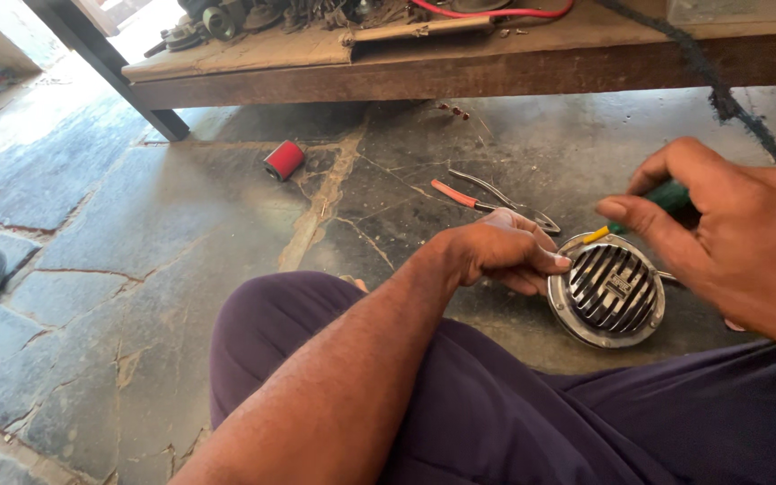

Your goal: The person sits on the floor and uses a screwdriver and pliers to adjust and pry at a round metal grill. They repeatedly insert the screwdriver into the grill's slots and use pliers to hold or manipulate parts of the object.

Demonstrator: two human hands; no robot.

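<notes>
- Head view: gripped at its rim by left hand (500,251), round chrome horn (606,289) on stone floor (136,233), steadied for tool.
- Closed in right hand (729,224), green screwdriver (666,198), yellow tip at horn's upper rim.
- Lying behind, pliers (487,199); farther left, red tape roll (284,160).

bare floor left of horn (606,289), pliers (494,199) just behind, bench (460,76) beyond

My left hand (505,251) grips the rim of the round chrome horn (607,292) on the stone floor (136,233). My right hand (729,233) holds a green-handled screwdriver (666,199) at its top edge. Pliers (496,199) lie just behind; red tape roll (284,160) well apart.
</notes>
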